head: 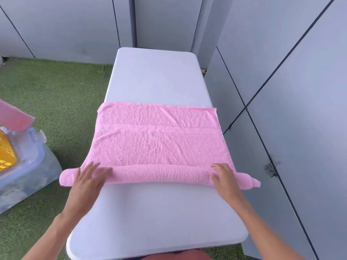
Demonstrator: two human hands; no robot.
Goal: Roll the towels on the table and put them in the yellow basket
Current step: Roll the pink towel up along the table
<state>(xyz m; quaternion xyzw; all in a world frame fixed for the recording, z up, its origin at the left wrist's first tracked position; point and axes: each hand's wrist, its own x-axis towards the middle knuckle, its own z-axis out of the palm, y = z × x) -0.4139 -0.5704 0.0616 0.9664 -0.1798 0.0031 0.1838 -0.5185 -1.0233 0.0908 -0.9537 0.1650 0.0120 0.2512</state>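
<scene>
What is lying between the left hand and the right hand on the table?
In the head view, the rolled part of the pink towel spans the gap between the left hand and the right hand; nothing else lies there.

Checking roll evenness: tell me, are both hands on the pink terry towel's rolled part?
Touching. The head view shows the left hand and right hand pressed flat on the pink terry towel roll.

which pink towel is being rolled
The towel spread on the table, under both hands; the other pink one sits left over the basket.

Pink towel (157, 145) flat across table, near edge rolled; yellow basket (6, 152) far left.
</scene>
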